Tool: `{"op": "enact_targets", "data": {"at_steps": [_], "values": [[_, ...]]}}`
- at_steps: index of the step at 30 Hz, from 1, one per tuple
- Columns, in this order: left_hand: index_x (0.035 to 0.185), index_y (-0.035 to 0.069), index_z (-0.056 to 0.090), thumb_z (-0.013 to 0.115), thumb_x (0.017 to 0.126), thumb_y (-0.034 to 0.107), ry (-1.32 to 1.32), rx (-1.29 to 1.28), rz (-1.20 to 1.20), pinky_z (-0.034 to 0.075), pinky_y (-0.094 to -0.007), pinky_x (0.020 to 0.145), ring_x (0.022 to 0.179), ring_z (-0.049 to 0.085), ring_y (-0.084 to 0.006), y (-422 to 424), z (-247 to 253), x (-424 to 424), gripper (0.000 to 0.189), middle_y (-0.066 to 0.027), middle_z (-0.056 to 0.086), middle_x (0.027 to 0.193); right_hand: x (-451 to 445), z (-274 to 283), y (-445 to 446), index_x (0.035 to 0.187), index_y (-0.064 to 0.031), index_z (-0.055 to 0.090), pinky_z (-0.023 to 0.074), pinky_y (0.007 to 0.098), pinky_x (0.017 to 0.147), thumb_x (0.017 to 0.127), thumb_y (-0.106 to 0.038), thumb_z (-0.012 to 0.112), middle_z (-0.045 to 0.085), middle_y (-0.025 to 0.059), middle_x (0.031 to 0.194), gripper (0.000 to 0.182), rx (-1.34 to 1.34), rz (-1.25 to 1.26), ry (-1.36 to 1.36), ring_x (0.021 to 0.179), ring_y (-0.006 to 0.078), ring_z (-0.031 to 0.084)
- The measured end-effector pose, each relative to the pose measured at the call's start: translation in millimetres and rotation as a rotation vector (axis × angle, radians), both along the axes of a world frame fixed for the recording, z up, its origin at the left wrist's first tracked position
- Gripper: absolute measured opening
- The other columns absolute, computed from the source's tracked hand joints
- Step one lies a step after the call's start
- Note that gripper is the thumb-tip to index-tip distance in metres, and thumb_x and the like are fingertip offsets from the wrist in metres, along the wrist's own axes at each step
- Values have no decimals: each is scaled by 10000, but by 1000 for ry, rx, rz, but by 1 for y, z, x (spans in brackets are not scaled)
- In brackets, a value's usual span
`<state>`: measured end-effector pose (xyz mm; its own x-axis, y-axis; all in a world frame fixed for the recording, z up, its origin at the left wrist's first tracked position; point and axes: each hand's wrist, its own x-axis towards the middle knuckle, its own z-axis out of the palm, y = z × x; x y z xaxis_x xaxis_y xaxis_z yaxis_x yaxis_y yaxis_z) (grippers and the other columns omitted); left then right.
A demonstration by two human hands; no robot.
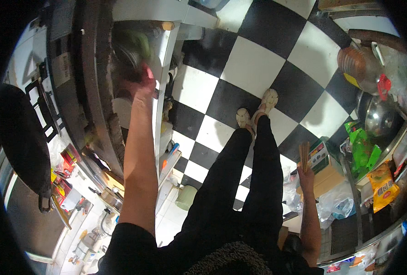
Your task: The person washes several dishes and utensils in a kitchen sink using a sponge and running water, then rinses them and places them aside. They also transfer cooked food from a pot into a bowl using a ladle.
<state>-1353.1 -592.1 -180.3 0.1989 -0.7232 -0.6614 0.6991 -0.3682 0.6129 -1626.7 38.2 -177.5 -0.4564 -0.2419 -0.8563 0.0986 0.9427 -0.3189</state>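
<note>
My right hand [306,180] is closed around a bundle of wooden chopsticks [304,154], which points away from me. Beneath it stands a cardboard box [328,175] with a green printed side, beside clear plastic bags [337,202]. On the other side, my left hand [143,82] reaches to a shadowed compartment under the dark counter edge [102,86]. That hand is blurred, and whether it grips anything cannot be made out. Just beyond its fingers is a blurred dark and green object [136,48]. A pale round thing [121,111] lies by my left wrist.
Black and white floor tiles [255,58] lie under my feet. A black wok [23,137] hangs or stands far left. On the right rack are a metal lid [380,117], a green bag [361,147] and a yellow packet [382,185]. A pale green bin [187,197] stands near my left leg.
</note>
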Motion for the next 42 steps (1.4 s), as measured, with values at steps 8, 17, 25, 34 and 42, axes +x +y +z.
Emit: {"op": "enact_targets", "data": {"at_steps": [8, 17, 25, 34, 42], "values": [[1237, -2, 499, 486, 789, 686, 174, 285, -103, 522, -431, 827, 1018, 592, -312, 17, 20, 17, 822, -179, 589, 1150, -14, 52, -53, 921, 4, 570, 461, 384, 639, 846, -266, 620, 590, 184, 739, 285, -193, 25, 130, 710, 321, 600], [1171, 56, 473, 483, 896, 507, -130, 411, -282, 531, -450, 723, 825, 636, -323, 81, 53, -32, 527, -190, 622, 1009, -41, 187, -139, 922, 3, 558, 446, 401, 615, 847, -282, 616, 583, 189, 737, 300, -255, 140, 100, 673, 324, 576], [1305, 144, 472, 676, 757, 252, -1264, -1808, -1949, 214, -605, 1036, 1336, 287, -311, 252, 336, -207, 595, -173, 426, 1346, -58, 302, -181, 1084, -16, 577, 470, 324, 664, 826, -322, 649, 617, 67, 843, 406, -341, 413, -238, 754, 166, 555], [1053, 94, 583, 636, 768, 185, -762, -1448, -2035, 485, -416, 627, 717, 634, -304, 233, 477, -282, 305, -109, 614, 737, -164, 489, -207, 1305, -66, 470, 496, 226, 652, 952, -518, 349, 613, 50, 819, 586, -755, 2, -1121, 690, 110, 595], [988, 94, 540, 601, 812, 189, -1154, -1205, -1800, 478, -460, 657, 780, 620, -359, 208, 485, -310, 209, -134, 629, 793, -174, 496, -275, 1116, -45, 519, 407, 229, 440, 926, -253, 502, 514, 24, 766, 282, -1049, -419, -43, 550, 91, 503]]}}
